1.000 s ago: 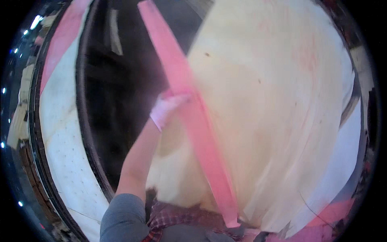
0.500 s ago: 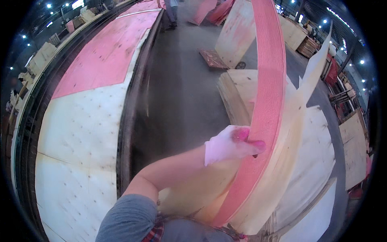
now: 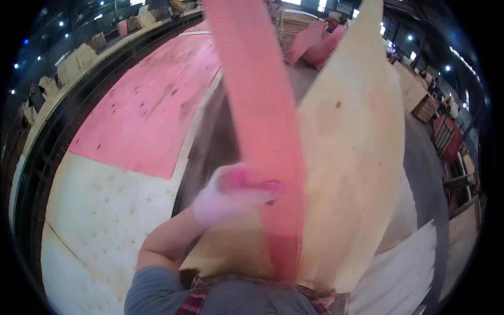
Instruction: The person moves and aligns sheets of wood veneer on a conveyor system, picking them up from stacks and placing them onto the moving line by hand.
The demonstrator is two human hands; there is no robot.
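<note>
My left hand (image 3: 226, 194), in a white glove with pink-stained fingertips, is closed on a long pink veneer strip (image 3: 262, 105). The strip stands upright in front of me, and its upper end runs out of the picture's top. Right beside it rises a large pale wood veneer sheet (image 3: 352, 157), bent and tapering upward. Whether my left hand touches this sheet too, I cannot tell. My right hand does not show; the sheet may hide it.
On the left runs a long bed of pale sheets (image 3: 105, 194), its far part covered by a pink sheet (image 3: 152, 105). More pale sheets (image 3: 399, 268) lie at the lower right. Pink sheets (image 3: 325, 47) and stacked boards (image 3: 299, 26) stand farther back.
My left hand has swung left with the pink strip, toward the long bed. The pale sheet has come left too and now shows its broad face. My view has turned somewhat.
</note>
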